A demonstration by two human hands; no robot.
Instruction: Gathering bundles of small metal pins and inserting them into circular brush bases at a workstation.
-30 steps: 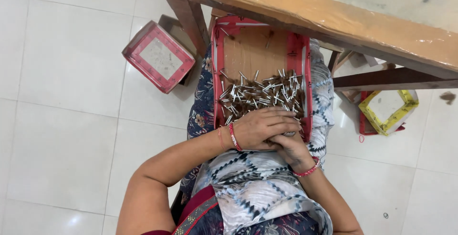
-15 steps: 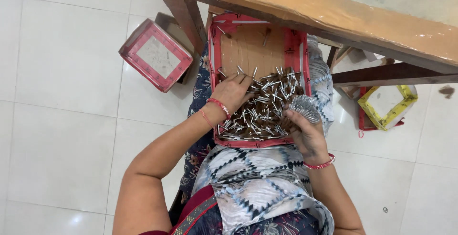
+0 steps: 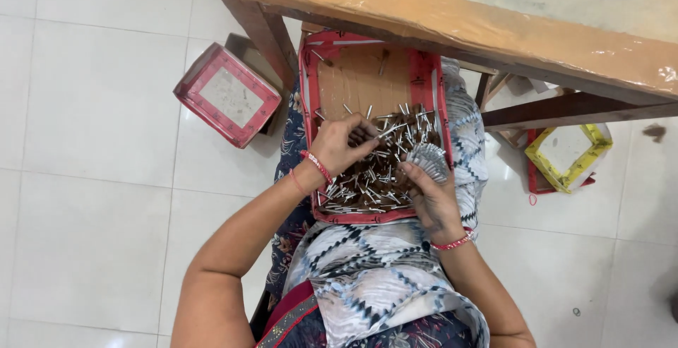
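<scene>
The red-edged cardboard tray (image 3: 424, 80) sits on the seated person's lap under the wooden table's (image 3: 452, 16) edge, its near half heaped with small brown sticks with silver tips (image 3: 378, 178). The left hand (image 3: 342, 143), at nine o'clock of the heap, pinches one stick between its fingertips. The right hand (image 3: 434, 203), at four o'clock, is curled around a fanned bundle of silver-tipped sticks (image 3: 427, 159).

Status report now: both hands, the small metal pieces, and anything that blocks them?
Left hand pinching small metal pieces in red tray. Right hand holding fanned bundle. Wooden table overhangs tray's far end.
</scene>
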